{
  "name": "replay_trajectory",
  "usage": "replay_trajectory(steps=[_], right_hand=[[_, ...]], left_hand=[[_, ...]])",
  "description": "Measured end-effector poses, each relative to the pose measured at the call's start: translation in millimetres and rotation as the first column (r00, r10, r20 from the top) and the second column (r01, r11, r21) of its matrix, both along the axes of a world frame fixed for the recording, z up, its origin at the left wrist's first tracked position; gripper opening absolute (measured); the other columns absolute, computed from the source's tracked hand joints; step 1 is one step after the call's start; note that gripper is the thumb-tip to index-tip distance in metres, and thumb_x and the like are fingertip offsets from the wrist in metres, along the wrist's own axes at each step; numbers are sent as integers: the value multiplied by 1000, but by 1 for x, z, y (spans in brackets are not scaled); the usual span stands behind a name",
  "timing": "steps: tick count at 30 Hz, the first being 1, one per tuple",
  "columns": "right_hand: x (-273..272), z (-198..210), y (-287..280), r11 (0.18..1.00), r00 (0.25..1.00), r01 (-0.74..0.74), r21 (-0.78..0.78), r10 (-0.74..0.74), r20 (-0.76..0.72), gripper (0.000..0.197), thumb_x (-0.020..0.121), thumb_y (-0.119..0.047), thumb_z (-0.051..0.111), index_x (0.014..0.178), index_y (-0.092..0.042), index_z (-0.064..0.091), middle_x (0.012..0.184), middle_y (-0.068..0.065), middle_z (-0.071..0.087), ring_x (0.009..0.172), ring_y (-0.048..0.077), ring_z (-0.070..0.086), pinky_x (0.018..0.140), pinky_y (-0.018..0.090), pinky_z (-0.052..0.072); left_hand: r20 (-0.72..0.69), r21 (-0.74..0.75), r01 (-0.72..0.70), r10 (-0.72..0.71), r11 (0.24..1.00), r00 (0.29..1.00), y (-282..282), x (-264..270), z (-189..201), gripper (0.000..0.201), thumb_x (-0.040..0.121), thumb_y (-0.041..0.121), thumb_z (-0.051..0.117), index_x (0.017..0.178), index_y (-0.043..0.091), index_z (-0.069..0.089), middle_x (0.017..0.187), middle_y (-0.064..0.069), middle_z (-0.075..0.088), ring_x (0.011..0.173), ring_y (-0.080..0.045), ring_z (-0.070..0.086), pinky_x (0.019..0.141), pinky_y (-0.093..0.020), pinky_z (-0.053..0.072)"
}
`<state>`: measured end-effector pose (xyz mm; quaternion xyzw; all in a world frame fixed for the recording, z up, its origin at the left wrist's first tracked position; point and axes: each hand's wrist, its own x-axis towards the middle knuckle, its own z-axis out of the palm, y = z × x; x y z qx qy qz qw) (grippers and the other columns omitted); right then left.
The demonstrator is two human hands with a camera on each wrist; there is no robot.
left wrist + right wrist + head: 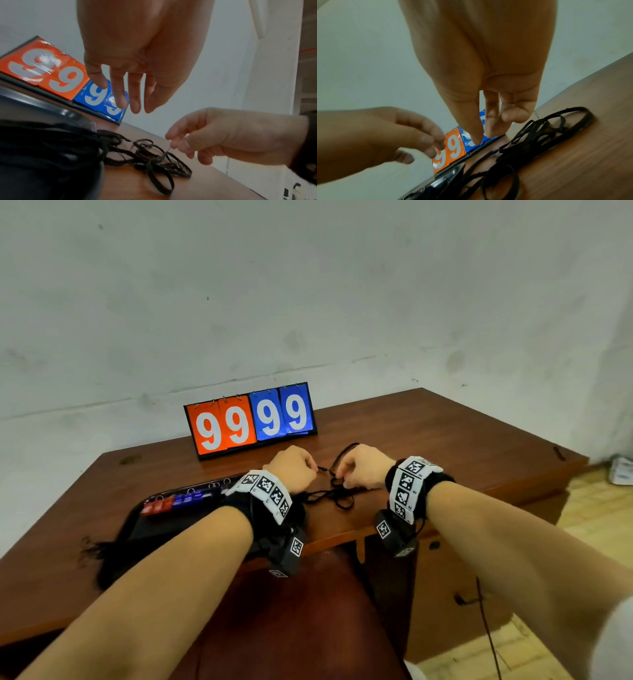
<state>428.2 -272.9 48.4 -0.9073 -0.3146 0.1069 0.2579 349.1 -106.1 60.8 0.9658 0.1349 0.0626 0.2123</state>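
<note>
The left hand (293, 469) and right hand (363, 467) are each pinching the black cord (334, 492), its tangle lying on the worktop (445, 440) beneath them. They are likely untangling it; next, the pinched strand needs drawing gently free.

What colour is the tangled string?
The string is nearly black; the right wrist view shows it best.

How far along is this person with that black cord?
Early, it seems. Done: no tidy stretch of cord shows yet. In hand: the left hand and right hand each pinch a bit of it, a short piece running between them above the table. Left: most of it lies on the table in tangled loops.
</note>
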Motion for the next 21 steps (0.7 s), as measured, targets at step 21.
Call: replay_trajectory(steps=[21], right_hand=[[29,-20,20,929,994,-65,-365,94,62,20,83,-8,69,100,-15,75,104,6,73,95,25,69,81,34,57]], left_hand=[[-104,39,103,-98,994,990,-12,33,-27,16,84,20,65,82,35,69,108,9,69,109,-21,62,101,-48,45]])
